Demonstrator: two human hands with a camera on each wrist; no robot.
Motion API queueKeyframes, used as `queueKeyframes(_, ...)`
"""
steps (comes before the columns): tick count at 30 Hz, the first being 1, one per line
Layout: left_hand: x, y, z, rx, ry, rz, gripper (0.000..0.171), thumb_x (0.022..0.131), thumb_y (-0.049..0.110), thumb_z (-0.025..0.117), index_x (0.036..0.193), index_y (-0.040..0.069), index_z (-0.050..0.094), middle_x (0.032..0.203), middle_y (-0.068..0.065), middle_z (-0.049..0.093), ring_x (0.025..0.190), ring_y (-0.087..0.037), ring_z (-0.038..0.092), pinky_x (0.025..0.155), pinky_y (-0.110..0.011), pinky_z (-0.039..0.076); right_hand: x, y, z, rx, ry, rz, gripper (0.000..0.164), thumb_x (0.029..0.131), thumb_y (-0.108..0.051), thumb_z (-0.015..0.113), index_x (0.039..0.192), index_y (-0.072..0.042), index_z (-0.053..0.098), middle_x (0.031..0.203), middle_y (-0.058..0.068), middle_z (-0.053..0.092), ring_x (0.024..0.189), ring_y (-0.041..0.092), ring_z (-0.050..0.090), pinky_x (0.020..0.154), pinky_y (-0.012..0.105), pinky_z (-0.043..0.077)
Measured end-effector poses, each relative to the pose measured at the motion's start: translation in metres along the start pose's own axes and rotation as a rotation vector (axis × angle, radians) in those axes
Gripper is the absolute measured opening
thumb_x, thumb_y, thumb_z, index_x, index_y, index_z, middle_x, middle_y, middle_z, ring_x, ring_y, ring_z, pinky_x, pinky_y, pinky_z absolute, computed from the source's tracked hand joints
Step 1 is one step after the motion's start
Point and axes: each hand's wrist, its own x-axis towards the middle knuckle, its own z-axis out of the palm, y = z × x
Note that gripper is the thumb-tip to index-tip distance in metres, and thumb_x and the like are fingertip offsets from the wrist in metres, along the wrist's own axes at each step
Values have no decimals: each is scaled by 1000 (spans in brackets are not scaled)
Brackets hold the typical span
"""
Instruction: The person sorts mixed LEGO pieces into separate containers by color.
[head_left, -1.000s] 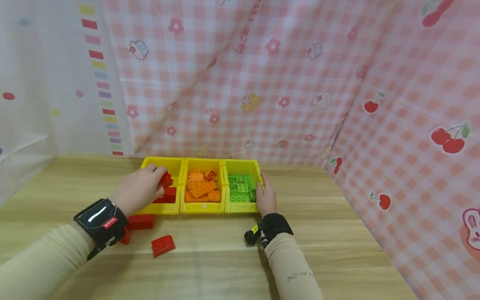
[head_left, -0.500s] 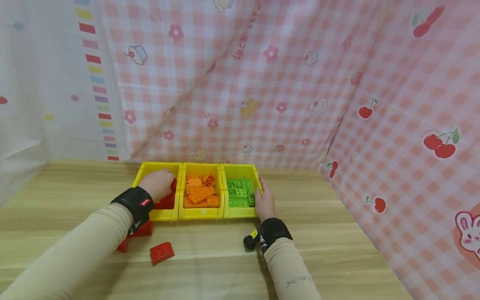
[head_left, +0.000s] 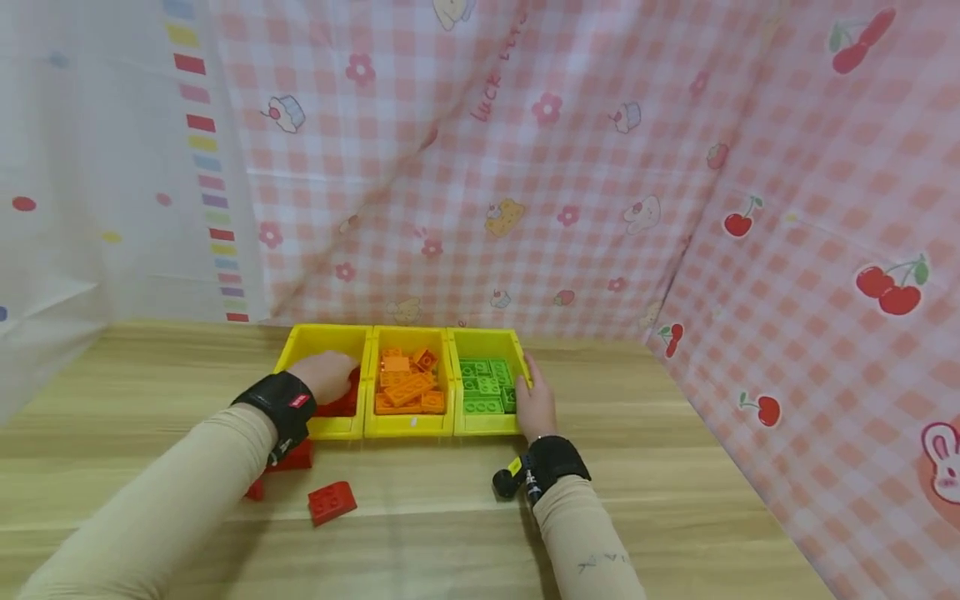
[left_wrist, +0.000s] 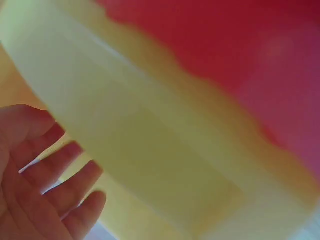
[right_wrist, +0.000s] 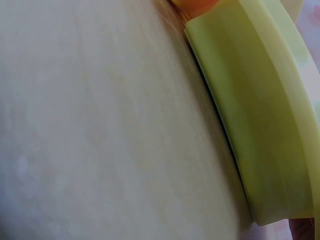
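My left hand point(head_left: 324, 375) reaches down into the left yellow bin point(head_left: 330, 335), over red bricks point(head_left: 342, 400) lying inside. In the left wrist view, the fingers of the left hand point(left_wrist: 55, 175) are spread and loosely bent beside the bin's yellow wall point(left_wrist: 150, 145), with no brick showing between them. My right hand point(head_left: 536, 402) grips the right side wall of the right yellow bin point(head_left: 487, 423), which contains green bricks point(head_left: 486, 385). Only a sliver of that hand shows in the right wrist view, past the bin wall point(right_wrist: 255, 110).
Between them stands the middle yellow bin point(head_left: 408, 425), with several orange bricks point(head_left: 408, 387). A loose red brick point(head_left: 332, 502) lies on the wooden table point(head_left: 420, 533), with more red bricks point(head_left: 294, 456) partly under the left wrist. A checked cloth point(head_left: 465, 183) hangs behind.
My left hand has gone from above the left bin, holding a red brick, down into it. That brick no longer shows in the hand. The right hand stays on its bin.
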Motion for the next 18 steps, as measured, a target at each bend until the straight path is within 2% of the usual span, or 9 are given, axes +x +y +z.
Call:
queueKeyframes(2, -10, 4, -4, 12, 29, 14, 14, 85, 4, 58, 96, -1, 65, 89, -13, 63, 82, -28, 59, 80, -44, 48, 0, -1, -1, 1, -11, 9, 47, 98, -15, 41, 145, -13, 35, 142, 13, 40, 127, 27, 39, 103, 43, 30)
queueKeyframes(4, -27, 8, -9, 14, 77, 36, 19, 86, 7, 60, 103, -1, 65, 93, -12, 63, 85, -27, 59, 81, -43, 48, -1, -2, -1, 0, -15, 12, 48, 98, -15, 41, 145, -13, 34, 142, 13, 40, 126, 27, 39, 103, 44, 30)
queueKeyframes(7, -63, 11, -18, 3, 147, 84, 28, 83, 10, 67, 109, 0, 65, 97, -10, 63, 86, -25, 59, 81, -41, 49, -2, -5, -1, 0, -16, 8, 48, 98, -16, 41, 145, -12, 34, 142, 14, 40, 126, 28, 39, 102, 45, 30)
queueKeyframes(10, -102, 8, -24, -13, 163, 112, 30, 80, 15, 73, 107, 4, 66, 95, -6, 63, 83, -21, 58, 78, -41, 50, -1, -6, 0, 2, -21, 14, 47, 99, -17, 40, 146, -14, 33, 142, 14, 39, 126, 27, 39, 103, 44, 30)
queueKeyframes(14, -146, -6, -18, 20, 172, 151, 23, 77, 17, 75, 98, 9, 67, 89, 0, 61, 76, -15, 56, 73, -39, 51, -1, -6, 0, -5, -38, 20, 48, 99, -17, 39, 146, -14, 32, 143, 14, 38, 126, 28, 39, 103, 45, 30)
queueKeyframes(18, -172, -22, -2, 67, 202, 200, 26, 74, 16, 77, 97, 9, 67, 88, 1, 60, 73, -15, 57, 70, -39, 51, -2, -4, -1, -17, -38, 25, 48, 99, -16, 39, 146, -13, 32, 143, 14, 38, 126, 28, 39, 103, 45, 29)
